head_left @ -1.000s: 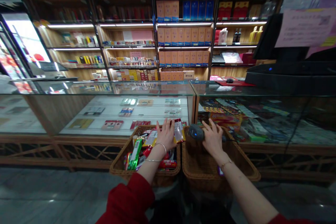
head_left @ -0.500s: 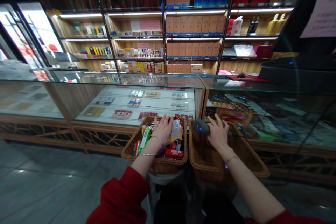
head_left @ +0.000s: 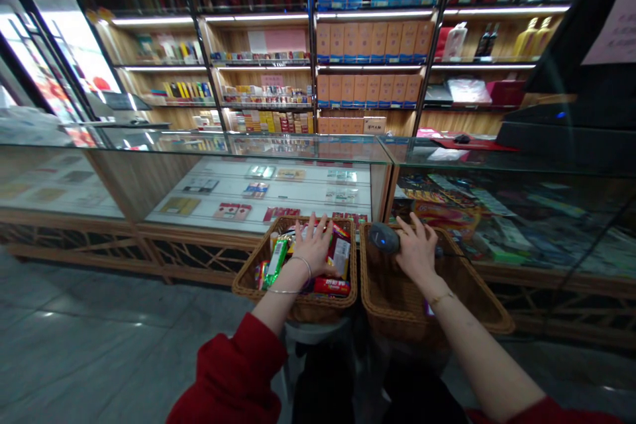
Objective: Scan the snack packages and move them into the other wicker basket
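Note:
My left hand [head_left: 313,248], fingers spread, lies over the packaged snacks in the left wicker basket [head_left: 246,278]. Beside it are a green packet [head_left: 276,264], a red packet [head_left: 332,286] and a dark wrapper with a white label [head_left: 340,250]. My right hand [head_left: 417,253] is wrapped round a dark corded scanner [head_left: 384,238] with a small blue light, held above the right wicker basket [head_left: 489,308]. A small purple item [head_left: 428,308] shows in that basket, partly behind my right wrist.
Behind the baskets runs a glass display counter [head_left: 278,154] with flat packs inside. Shelves of boxes and bottles stand beyond it. A dark monitor [head_left: 571,53] is at the right, and the scanner's cord trails right.
My left hand has shifted slightly over the snacks, and the labelled wrapper beside it lies differently. The view has tilted down a little. My right hand still holds the scanner.

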Available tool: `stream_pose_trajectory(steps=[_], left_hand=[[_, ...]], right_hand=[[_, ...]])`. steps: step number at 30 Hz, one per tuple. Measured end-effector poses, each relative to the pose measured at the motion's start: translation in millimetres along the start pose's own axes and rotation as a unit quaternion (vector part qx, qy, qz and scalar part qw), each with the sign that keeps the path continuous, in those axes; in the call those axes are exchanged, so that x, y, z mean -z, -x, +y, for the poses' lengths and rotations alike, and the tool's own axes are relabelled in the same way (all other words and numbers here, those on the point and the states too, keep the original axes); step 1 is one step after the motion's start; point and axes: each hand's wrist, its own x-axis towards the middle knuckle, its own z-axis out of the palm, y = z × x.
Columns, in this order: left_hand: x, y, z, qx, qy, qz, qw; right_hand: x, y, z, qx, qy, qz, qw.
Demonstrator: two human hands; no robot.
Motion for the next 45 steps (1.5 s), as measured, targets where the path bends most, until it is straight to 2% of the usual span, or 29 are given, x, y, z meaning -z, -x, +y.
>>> stream_pose_trajectory(steps=[10, 17, 22, 29, 36, 45], left_hand=[[-9.8, -7, 6, -0.019, -0.008, 0.089, 0.996], [-12.5, -17, 17, -0.025, 0.001, 0.111, 0.994], [-14.5, -27, 32, -0.041, 0.0, 0.126, 0.991], [-10.6, -44, 61, -0.064, 0.003, 0.095, 0.993], [-14.2, -64, 87, -0.085, -0.001, 0.078, 0.993], [-19.0, -87, 121, -0.108, -0.005, 0.035, 0.993]], right_hand=[[-1, 0, 2, -0.001, -0.003, -0.001, 1.0], [-3, 1, 11, -0.001, -0.009, 0.0, 1.0], [-3, 3, 22, -0.001, -0.005, -0.005, 1.0], [-1, 7, 43, -0.013, 0.012, -0.026, 0.999], [-2, 11, 72, -0.029, 0.038, -0.048, 0.998], [-7, 11, 104, -0.034, 0.058, -0.114, 0.991]])
